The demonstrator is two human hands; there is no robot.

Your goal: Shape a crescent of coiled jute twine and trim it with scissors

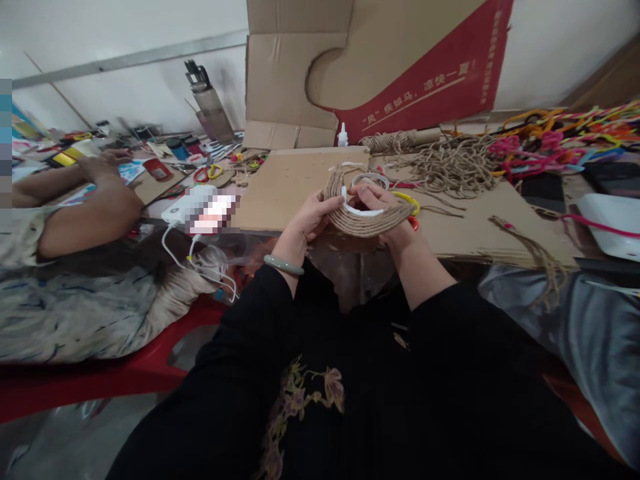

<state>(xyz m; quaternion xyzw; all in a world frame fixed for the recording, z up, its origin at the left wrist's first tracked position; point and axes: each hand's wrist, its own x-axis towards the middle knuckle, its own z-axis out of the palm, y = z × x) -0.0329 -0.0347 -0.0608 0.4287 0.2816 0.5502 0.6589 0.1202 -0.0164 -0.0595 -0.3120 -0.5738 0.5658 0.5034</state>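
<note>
Between my two hands is a curved band of brown twine rows (363, 225), with a white strip (361, 211) along its inner edge. My left hand (316, 217) grips its left end, thumb on the inner side. Around the right part of the band, my right hand (376, 200) has its fingers bent over the inner edge by the white strip. Just behind the fingers lies a roll of white tape (371, 179). Yellow and red scissor handles (409, 201) show beyond the band's right end, partly hidden.
A cardboard sheet (280, 183) covers the table before me. Loose twine (450, 163) is heaped behind right, near colourful cords (555, 143). A small glue bottle (343, 135) stands at the back. On the left are a power bank (187, 203) with cables and another person's arm (93, 213).
</note>
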